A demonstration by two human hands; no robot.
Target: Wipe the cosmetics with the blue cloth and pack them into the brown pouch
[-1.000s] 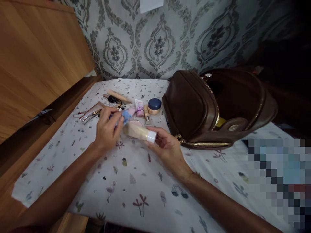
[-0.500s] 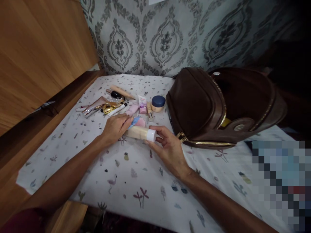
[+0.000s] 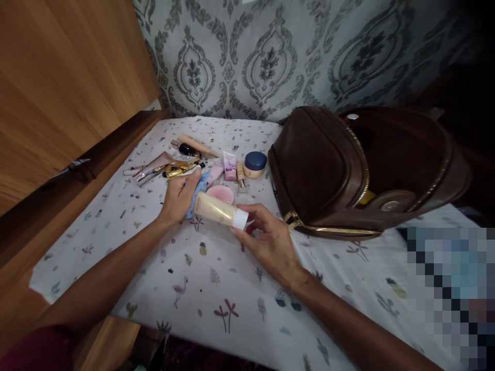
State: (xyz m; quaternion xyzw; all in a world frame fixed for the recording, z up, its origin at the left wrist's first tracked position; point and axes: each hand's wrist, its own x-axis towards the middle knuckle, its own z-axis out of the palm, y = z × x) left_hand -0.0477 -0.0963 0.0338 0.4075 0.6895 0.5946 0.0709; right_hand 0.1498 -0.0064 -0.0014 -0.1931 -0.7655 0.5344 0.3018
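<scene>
My right hand [image 3: 268, 242] is closed on the white cap of a cream-coloured squeeze tube [image 3: 216, 210], which is held tilted above the table. At the tube's other end, my left hand [image 3: 180, 195] grips a blue cloth [image 3: 198, 193] bunched against it. Just behind the tube lies a round pink compact [image 3: 221, 194]. Farther back are a pink and white tube [image 3: 230, 166], a small foundation bottle [image 3: 241, 176] and a jar with a dark blue lid [image 3: 255, 164]. Beyond my left hand, several cosmetics lie in a loose group, a rose-gold tube [image 3: 151, 169] among them.
A brown leather bag [image 3: 317, 170] with gold zips stands unzipped on the right. The patterned white cloth [image 3: 216, 288] covers the table. A wooden cabinet [image 3: 77, 62] borders the left, and a patterned curtain or wall covering [image 3: 266, 62] rises behind. The right front corner is blurred out.
My left hand has turned upward and drawn back slightly, showing more of the blue cloth and the tube's end. The tube now slants more, and the pink compact is more exposed.
</scene>
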